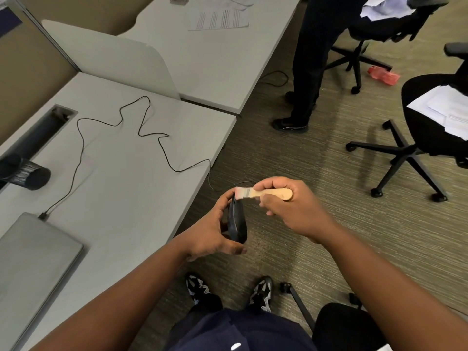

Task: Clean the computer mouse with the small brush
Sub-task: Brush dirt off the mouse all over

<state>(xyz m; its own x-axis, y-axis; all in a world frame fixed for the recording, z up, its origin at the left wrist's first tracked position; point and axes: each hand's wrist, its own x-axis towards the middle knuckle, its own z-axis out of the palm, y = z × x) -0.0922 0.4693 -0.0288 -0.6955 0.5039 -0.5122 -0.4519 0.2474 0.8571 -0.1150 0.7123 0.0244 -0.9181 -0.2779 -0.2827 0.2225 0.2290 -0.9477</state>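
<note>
My left hand (pixel 210 231) grips a black computer mouse (pixel 237 222), held on edge over the carpet just off the desk's corner. Its thin black cable (pixel 81 145) snakes back across the grey desk (pixel 131 193) to a closed laptop. My right hand (pixel 291 211) holds a small brush (pixel 263 193) by its pale wooden handle. The brush lies roughly level, and its light bristles touch the top end of the mouse.
A closed grey laptop (pixel 33 264) lies at the desk's near left, a black mesh cup (pixel 25 172) on its side behind it. Black office chairs (pixel 435 117) with papers stand right. Another person's legs (pixel 304 72) stand beyond the desk. A chair (pixel 349 328) sits by my right leg.
</note>
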